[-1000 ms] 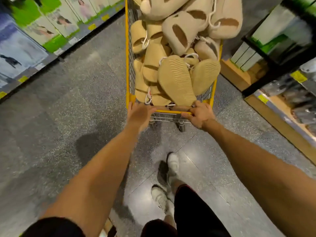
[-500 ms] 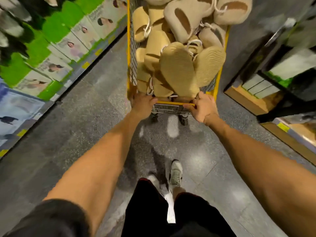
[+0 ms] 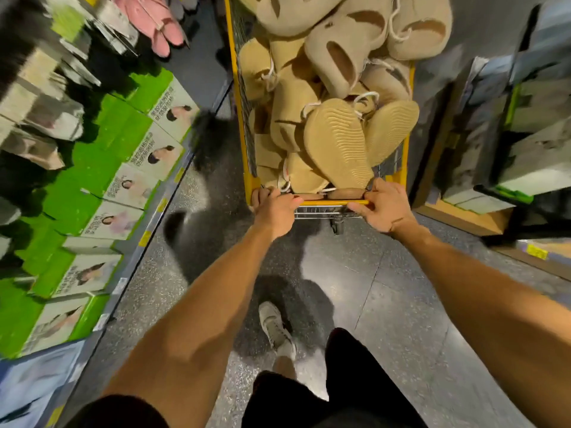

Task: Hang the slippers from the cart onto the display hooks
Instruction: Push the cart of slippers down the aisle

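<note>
Left hand (image 3: 275, 208) and right hand (image 3: 384, 208) both curled tight round the yellow cart (image 3: 236, 88) handle. Cart heaped with tan slippers (image 3: 338, 146), soles up nearest the handle. Narrow aisle floor (image 3: 386, 288) either side of cart. Green boxes (image 3: 102, 156) left, pink slippers (image 3: 154, 23) hanging beyond, blurry shelves (image 3: 509, 134) right.

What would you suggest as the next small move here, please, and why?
Probably keep rolling the cart forward. Both hands, left and right, grip its yellow handle, the tan slippers are all piled inside, and no free display hooks show; only pink slippers hang up left.
</note>
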`<state>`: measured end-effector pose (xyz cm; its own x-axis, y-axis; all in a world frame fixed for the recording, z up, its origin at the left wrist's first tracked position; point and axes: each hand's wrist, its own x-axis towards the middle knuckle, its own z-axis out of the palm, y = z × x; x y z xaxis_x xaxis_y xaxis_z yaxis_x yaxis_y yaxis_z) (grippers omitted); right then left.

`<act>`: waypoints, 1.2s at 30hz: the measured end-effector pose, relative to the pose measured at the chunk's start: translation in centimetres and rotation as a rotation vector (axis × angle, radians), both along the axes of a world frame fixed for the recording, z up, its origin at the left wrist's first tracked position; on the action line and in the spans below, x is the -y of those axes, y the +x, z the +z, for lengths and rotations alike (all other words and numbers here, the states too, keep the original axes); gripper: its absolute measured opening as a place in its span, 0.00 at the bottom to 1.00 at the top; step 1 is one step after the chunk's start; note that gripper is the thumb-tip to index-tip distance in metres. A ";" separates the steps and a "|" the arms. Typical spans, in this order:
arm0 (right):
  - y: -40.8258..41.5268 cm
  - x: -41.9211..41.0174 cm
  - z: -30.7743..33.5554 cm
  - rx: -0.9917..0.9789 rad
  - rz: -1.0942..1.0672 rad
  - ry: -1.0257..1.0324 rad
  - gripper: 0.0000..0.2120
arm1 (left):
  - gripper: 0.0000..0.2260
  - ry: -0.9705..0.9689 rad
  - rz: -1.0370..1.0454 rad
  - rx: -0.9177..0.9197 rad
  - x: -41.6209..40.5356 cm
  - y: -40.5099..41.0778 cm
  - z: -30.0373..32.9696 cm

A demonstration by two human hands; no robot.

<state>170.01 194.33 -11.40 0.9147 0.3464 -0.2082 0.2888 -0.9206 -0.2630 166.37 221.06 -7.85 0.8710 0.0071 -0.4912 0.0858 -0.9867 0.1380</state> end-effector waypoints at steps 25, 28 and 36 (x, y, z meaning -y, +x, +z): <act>57.4 -4.1 -0.6 0.058 -0.347 -0.009 0.23 | 0.18 -0.054 -0.245 -0.065 -3.0 66.7 1.0; 65.3 -3.3 0.0 0.002 -0.413 0.003 0.26 | 0.20 -0.056 -0.275 -0.041 -2.5 75.7 -0.2; 83.2 -1.9 1.0 -0.052 -0.462 -0.015 0.38 | 0.24 0.013 -0.325 -0.105 -0.2 95.9 -0.7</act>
<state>253.24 196.18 -10.35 0.9607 -0.0982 -0.2596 -0.1654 -0.9536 -0.2516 262.24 221.24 -8.55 0.7733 -0.2557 -0.5802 -0.2200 -0.9664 0.1327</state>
